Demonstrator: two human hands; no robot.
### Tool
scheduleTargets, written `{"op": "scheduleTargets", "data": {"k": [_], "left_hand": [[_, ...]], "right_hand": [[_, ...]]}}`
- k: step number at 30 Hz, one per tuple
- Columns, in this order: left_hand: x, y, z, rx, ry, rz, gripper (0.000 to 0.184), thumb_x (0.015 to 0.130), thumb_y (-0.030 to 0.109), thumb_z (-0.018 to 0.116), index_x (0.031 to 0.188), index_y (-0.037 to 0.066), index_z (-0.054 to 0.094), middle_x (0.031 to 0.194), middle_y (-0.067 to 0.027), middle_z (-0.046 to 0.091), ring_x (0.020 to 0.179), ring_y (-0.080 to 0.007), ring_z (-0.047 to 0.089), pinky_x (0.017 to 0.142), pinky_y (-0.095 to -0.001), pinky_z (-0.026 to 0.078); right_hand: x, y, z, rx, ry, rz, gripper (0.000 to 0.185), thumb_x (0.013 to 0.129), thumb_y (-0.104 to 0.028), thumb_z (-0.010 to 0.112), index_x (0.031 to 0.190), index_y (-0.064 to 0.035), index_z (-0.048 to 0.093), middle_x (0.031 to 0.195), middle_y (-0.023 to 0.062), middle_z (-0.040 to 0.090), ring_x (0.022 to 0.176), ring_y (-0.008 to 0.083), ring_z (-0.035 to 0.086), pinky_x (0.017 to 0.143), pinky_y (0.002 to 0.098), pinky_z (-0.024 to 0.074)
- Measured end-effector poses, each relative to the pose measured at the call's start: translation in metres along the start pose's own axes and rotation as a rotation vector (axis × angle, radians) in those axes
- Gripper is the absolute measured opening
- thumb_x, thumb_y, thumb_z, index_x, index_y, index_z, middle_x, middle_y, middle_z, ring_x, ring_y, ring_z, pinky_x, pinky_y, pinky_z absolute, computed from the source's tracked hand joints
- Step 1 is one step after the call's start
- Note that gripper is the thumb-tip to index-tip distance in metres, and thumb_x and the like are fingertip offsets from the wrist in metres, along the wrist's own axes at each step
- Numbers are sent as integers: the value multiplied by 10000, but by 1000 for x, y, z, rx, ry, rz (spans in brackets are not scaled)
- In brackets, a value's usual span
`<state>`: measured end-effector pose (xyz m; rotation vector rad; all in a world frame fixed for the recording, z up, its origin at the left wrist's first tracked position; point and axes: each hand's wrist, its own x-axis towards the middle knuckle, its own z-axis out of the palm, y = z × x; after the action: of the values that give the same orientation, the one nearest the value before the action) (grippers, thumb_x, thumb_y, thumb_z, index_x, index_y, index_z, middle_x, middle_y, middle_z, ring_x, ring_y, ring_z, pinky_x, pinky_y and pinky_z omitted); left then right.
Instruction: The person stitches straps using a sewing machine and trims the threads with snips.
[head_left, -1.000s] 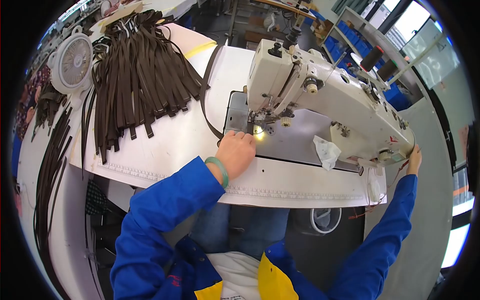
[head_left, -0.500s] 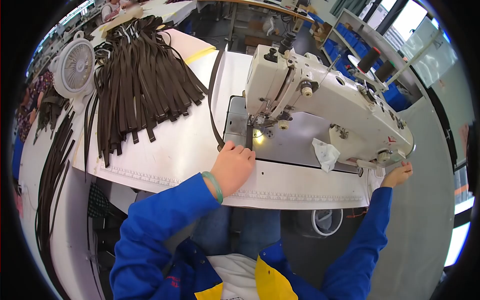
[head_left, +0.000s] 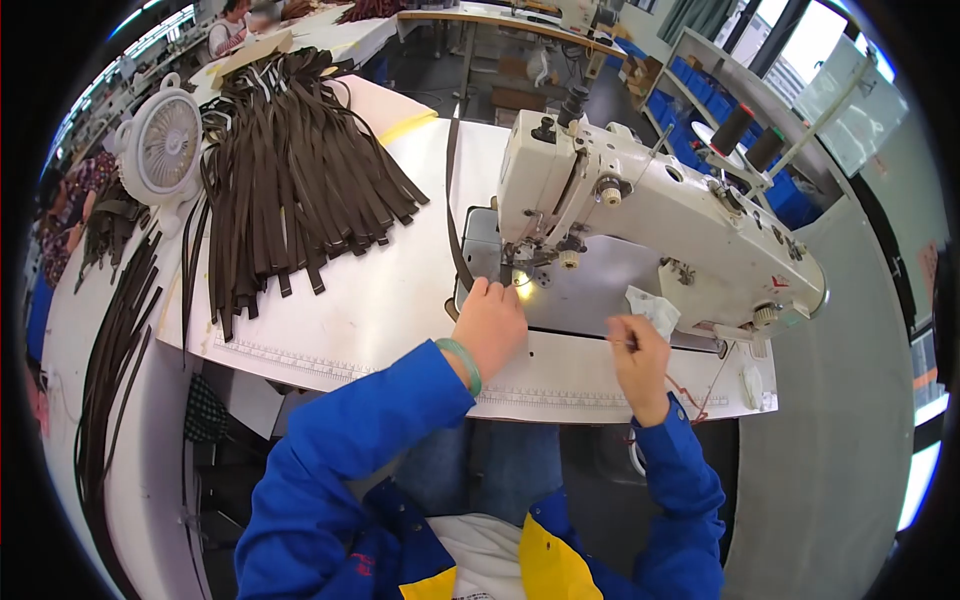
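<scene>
My left hand [head_left: 491,328] is closed on a dark brown strap [head_left: 454,215] just in front of the needle area of a white sewing machine [head_left: 690,215]. The strap loops up and back on the hand's left side, and a dark piece runs under the presser foot. My right hand [head_left: 643,365] is raised over the front of the machine bed, fingers curled together; a small dark patch shows between them, too unclear to name. Behind that hand, a crumpled white cloth [head_left: 655,310] lies against the machine. The machine's lamp lights the bed beside the needle.
A large bundle of brown straps [head_left: 300,190] covers the table's left part, beside a white fan [head_left: 160,145]. More straps [head_left: 110,370] hang over the left side table. Thread spools [head_left: 733,130] stand behind the machine. A ruler strip [head_left: 560,398] follows the front edge. People sit far left.
My right hand has left the handwheel end of the machine and swung left to the front of the bed. My left hand stays at the strap near the needle. The view has shifted slightly.
</scene>
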<state>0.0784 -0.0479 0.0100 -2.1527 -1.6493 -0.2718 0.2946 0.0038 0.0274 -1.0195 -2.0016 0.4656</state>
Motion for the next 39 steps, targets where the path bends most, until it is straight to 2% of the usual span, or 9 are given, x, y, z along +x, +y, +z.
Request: {"op": "scheduleTargets", "data": {"k": [9, 13, 18, 20, 22, 25, 28, 32, 39], "left_hand": [[-61, 50, -58, -85, -103, 58, 88, 636, 119, 555, 589, 52, 587, 637, -86, 536, 599, -189, 526, 624, -321, 363], [-135, 76, -75, -163, -58, 65, 377, 700, 106, 538, 1019, -81, 608, 659, -36, 522, 589, -134, 508, 648, -271, 395], [-216, 94, -13, -1008, -223, -197, 369, 866, 249, 594, 1119, -21, 589, 745, -85, 595, 682, -200, 582, 671, -305, 462], [-245, 96, 42, -1975, -471, -733, 321, 841, 221, 651, 1102, 37, 615, 945, -108, 652, 748, -180, 621, 667, -275, 476], [-245, 82, 48, -1359, -376, -783, 200, 834, 167, 644, 994, 48, 645, 829, -96, 621, 714, -219, 601, 671, -285, 464], [-233, 62, 40, -889, 140, -218, 217, 814, 162, 644, 996, 45, 625, 810, -78, 585, 730, -225, 574, 658, -308, 456], [-215, 59, 10, -927, 44, 118, 222, 803, 169, 635, 985, 44, 608, 828, -75, 554, 775, -236, 549, 648, -334, 449], [-201, 65, -5, -1007, -52, 231, 142, 825, 171, 629, 856, 36, 600, 770, -78, 517, 743, -226, 541, 623, -323, 442], [-181, 57, 1, -1018, -133, 105, 181, 834, 193, 593, 767, 31, 552, 739, -114, 494, 700, -294, 553, 591, -385, 465]], "right_hand": [[42, -18, 83, -100, -469, -629, 279, 734, -137, 670, 1010, -154, 644, 1067, -14, 608, 755, 225, 633, 594, 321, 502], [29, -8, 83, -158, -466, -636, 331, 695, -115, 672, 1020, -164, 640, 1108, -38, 605, 753, 190, 641, 609, 308, 512], [22, -14, 77, -84, -411, -632, 311, 688, -67, 698, 991, -126, 659, 1073, 5, 629, 765, 189, 650, 629, 297, 519], [19, -15, 77, -67, -402, -633, 309, 683, -59, 698, 983, -122, 658, 1070, 8, 629, 762, 196, 648, 633, 302, 518], [21, -15, 76, -78, -391, -675, 297, 683, -55, 697, 970, -117, 655, 1066, 13, 630, 755, 210, 645, 638, 309, 516], [16, -26, 63, -55, -516, -719, 263, 700, -58, 689, 954, -105, 644, 1038, 28, 631, 740, 236, 637, 638, 319, 514], [15, -30, 62, -31, -511, -700, 222, 722, -55, 678, 935, -92, 631, 1006, 42, 630, 729, 252, 631, 636, 325, 513], [16, -31, 65, -21, -477, -703, 182, 737, -54, 670, 911, -72, 620, 992, 50, 629, 732, 254, 632, 631, 334, 515], [17, -33, 65, -19, -487, -654, 266, 656, 1, 668, 903, -86, 622, 1014, 32, 632, 741, 230, 638, 626, 316, 510]]}}
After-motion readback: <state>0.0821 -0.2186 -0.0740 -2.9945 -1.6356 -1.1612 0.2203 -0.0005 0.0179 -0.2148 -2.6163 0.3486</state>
